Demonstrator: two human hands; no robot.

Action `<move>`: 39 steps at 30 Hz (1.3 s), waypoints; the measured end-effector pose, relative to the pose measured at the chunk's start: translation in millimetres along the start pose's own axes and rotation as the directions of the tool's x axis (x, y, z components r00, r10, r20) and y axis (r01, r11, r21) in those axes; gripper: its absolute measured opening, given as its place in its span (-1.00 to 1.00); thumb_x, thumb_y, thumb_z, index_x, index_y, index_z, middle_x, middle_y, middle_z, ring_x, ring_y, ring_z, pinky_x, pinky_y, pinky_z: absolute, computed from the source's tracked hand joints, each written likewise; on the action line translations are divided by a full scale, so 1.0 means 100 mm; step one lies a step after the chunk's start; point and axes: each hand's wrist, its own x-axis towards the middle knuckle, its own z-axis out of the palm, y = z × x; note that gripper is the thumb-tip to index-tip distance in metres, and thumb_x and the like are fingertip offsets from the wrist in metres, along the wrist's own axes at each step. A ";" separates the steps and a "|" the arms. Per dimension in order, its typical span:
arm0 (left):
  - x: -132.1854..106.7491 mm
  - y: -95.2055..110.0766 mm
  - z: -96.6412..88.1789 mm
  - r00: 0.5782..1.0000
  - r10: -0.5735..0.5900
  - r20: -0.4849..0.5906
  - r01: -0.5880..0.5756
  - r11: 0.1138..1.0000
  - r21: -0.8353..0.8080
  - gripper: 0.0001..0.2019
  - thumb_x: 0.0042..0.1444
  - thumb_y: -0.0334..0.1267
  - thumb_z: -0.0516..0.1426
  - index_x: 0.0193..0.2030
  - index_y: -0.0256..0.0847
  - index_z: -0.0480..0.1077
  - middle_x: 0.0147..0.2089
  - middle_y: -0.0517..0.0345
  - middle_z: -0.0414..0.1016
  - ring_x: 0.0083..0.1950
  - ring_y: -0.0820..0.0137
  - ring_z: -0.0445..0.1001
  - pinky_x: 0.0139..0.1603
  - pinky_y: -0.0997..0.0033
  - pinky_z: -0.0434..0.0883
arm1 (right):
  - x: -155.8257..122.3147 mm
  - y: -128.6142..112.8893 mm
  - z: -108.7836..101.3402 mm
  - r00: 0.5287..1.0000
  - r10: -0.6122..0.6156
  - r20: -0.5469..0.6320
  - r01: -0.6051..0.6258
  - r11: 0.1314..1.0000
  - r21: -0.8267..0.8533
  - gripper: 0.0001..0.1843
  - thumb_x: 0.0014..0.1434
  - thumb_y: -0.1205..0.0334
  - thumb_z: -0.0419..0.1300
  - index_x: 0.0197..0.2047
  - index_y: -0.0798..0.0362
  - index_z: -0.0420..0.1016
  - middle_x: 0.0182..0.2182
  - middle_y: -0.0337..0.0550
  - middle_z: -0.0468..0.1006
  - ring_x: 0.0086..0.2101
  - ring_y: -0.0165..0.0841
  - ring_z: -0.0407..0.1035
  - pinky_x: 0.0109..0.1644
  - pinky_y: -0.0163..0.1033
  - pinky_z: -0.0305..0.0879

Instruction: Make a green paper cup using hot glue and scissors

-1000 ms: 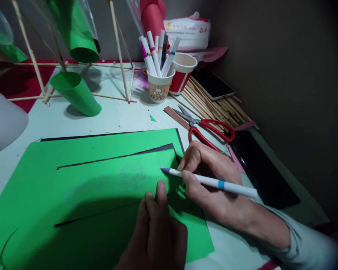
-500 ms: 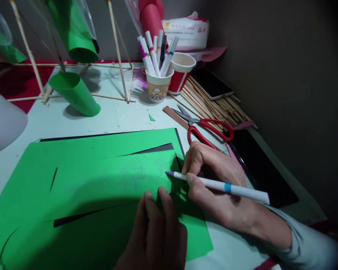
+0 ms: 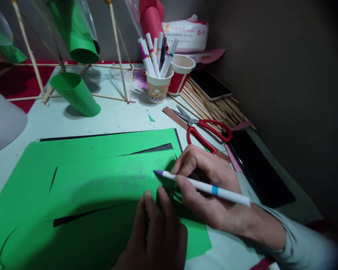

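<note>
My right hand (image 3: 211,183) is closed in a writing grip on a white marker pen (image 3: 199,185) with a blue band and a purple tip. That tip is at the green paper (image 3: 95,176), by faint pencil-like marks. My left hand (image 3: 157,228), fingers extended, presses its fingertips on the paper's lower part, just below the marks. Narrow cuts in the green sheet show black underneath. Part of the sheet lies in shadow and under my hands.
Red-handled scissors (image 3: 201,129) lie beyond my right hand, near wooden sticks (image 3: 205,108). Behind stand a paper cup (image 3: 157,90) of markers and a red cup (image 3: 181,77). A black-screened device (image 3: 264,172) lies at right; a stick frame (image 3: 121,67) and green tube (image 3: 76,93) stand at left.
My right hand and the marker have moved left, carrying the tip along the paper among the faint marks. My left hand stays in place.
</note>
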 end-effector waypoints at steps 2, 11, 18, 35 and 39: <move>0.02 -0.02 -0.02 1.000 0.001 -0.002 -0.001 1.000 0.002 -0.78 0.29 -0.46 -0.07 -0.27 -0.33 0.37 -0.14 -0.13 0.66 -0.19 0.16 0.66 -0.14 0.25 0.57 | 0.02 0.00 -0.01 0.992 0.004 -0.123 -0.003 1.000 0.007 -0.80 0.16 0.43 0.16 -0.43 -0.02 0.28 -0.43 -0.20 0.44 -0.44 -0.35 0.33 -0.40 -0.18 0.27; 0.01 -0.02 -0.02 1.000 -0.002 -0.001 0.002 1.000 -0.005 -0.80 0.30 -0.45 -0.06 -0.26 -0.34 0.36 -0.13 -0.19 0.65 -0.19 0.14 0.67 -0.12 0.24 0.56 | 0.08 0.03 -0.04 0.977 0.058 -0.206 -0.052 0.998 0.033 -0.81 0.11 0.43 0.15 -0.47 -0.02 0.30 -0.48 -0.21 0.40 -0.46 -0.35 0.28 -0.44 -0.20 0.21; 0.03 -0.03 -0.02 1.000 -0.004 -0.018 0.004 1.000 0.001 -0.75 0.28 -0.51 -0.10 -0.31 -0.32 0.35 -0.15 -0.16 0.66 -0.20 0.15 0.67 -0.14 0.24 0.57 | 0.09 0.03 -0.02 0.987 0.069 -0.146 -0.067 0.998 0.022 -0.81 0.12 0.42 0.18 -0.44 -0.02 0.30 -0.47 -0.23 0.42 -0.47 -0.36 0.33 -0.43 -0.23 0.27; 0.05 -0.05 -0.01 0.999 0.020 -0.027 -0.021 1.000 -0.017 -0.70 0.27 -0.60 -0.15 -0.31 -0.34 0.34 -0.20 -0.16 0.67 -0.24 0.16 0.68 -0.17 0.26 0.57 | 0.06 0.09 0.02 0.999 0.033 -0.004 -0.033 0.999 0.013 -0.84 0.19 0.38 0.17 -0.40 0.00 0.31 -0.40 -0.18 0.46 -0.41 -0.33 0.36 -0.35 -0.18 0.29; 0.05 -0.06 -0.02 1.000 0.026 -0.011 -0.026 1.000 -0.006 -0.70 0.26 -0.60 -0.15 -0.30 -0.33 0.34 -0.18 -0.16 0.67 -0.22 0.17 0.68 -0.17 0.28 0.58 | 0.06 0.12 0.02 0.999 0.032 -0.023 -0.032 0.999 0.005 -0.86 0.23 0.33 0.18 -0.37 0.01 0.33 -0.39 -0.17 0.46 -0.40 -0.33 0.35 -0.35 -0.18 0.28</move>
